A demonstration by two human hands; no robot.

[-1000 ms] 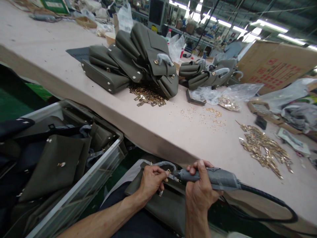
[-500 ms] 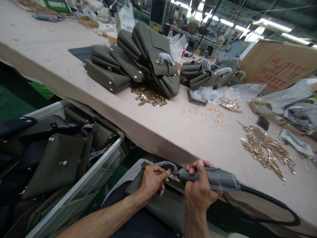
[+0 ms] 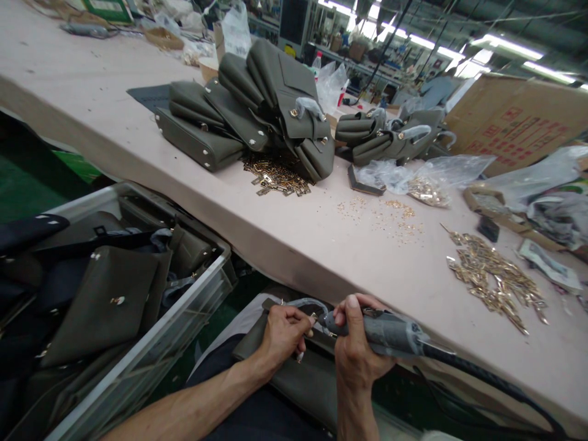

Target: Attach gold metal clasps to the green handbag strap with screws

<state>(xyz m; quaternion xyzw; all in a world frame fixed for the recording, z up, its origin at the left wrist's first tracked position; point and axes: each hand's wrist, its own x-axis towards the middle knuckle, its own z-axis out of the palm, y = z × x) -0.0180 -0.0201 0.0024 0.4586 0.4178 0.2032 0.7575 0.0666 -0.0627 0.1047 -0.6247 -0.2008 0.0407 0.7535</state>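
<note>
One corded grey tool (image 3: 395, 334), wrapped in the right hand (image 3: 357, 346), points leftward by the near edge of the desk (image 3: 294, 217), toward the small metal piece (image 3: 314, 316) the left hand (image 3: 285, 334) pinches.

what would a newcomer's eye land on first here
Most likely the heap of olive bags on the pale table, with gold metal pieces lying at its front. Then the gray tool in the right hand, low in the picture, and the crate of more bags at the lower left.
</note>
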